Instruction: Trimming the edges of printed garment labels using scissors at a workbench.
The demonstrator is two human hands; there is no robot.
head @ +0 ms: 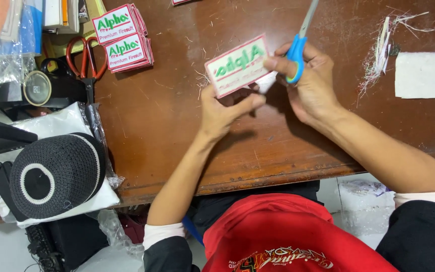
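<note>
Gripping rectangular embroidered patch point(237, 65), blue-handled scissors point(298, 48)

We see the patch point(237, 65) held over the table point(177, 126) between both hands, scissors point(298, 45) to its right. Far left lie stacked patches point(124, 38); near left, a cap point(56, 174); far right, a cloth piece point(424, 75).
</note>
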